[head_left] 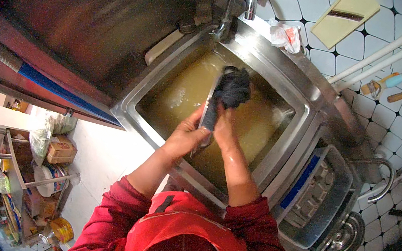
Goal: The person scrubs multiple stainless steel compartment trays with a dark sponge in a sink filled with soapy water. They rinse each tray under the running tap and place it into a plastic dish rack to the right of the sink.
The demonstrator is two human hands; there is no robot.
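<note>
Over a steel sink (306, 119) filled with cloudy yellowish water (185, 96), both of my hands meet near the middle. My left hand (190, 133) grips a thin, flat, straight-edged object (211, 98), seen nearly edge-on; its exact kind cannot be told. A dark grey cloth (233, 87) lies bunched along its right side and hangs past its far end. My right hand (224, 129), slightly blurred, holds the lower part of this cloth against the flat object. The forearm skin looks wet. Above the sink's far corner stands a curved metal faucet (251, 1).
At the right, a second basin holds a clear plastic tub (332, 205). A round metal lid (345, 238) lies beside it. A crumpled plastic bag (287, 35) rests on the far rim. A mandoline slicer (345, 20) and peelers hang on the tiled wall. Shelves (18, 161) stand at lower left.
</note>
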